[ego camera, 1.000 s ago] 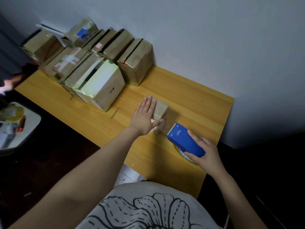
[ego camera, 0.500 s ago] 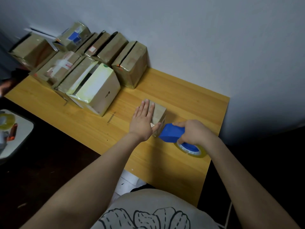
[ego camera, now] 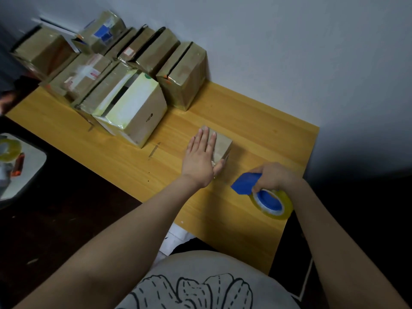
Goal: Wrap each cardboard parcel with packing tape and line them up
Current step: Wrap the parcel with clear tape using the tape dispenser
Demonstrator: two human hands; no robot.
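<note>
**Small parcel pinned flat, tape dispenser held off its near corner**

The small parcel (ego camera: pixel 221 144) lies on the table (ego camera: pixel 256 121), right of the middle and well in from every edge. The left hand (ego camera: pixel 199 158) lies flat across its top, fingers straight and together, thumb against the near side; its grip is wide and presses rather than clasps.

Just beside the parcel's near corner, apart from it, the right hand (ego camera: pixel 274 177) holds the blue tape dispenser (ego camera: pixel 246 182), its grip curled round the handle. The yellowish tape roll (ego camera: pixel 273 205) hangs at the table's near right edge.

Bare wood lies between the parcel and the wall (ego camera: pixel 289 52), and more runs to the right-hand edge and to the near edge.

To the left, a pale box (ego camera: pixel 138 112) stands close to the parcel with a strip of bare table between them. Behind it, the taped parcels (ego camera: pixel 185 76) stand side by side, filling the far left corner, the rightmost one near the wall.
</note>
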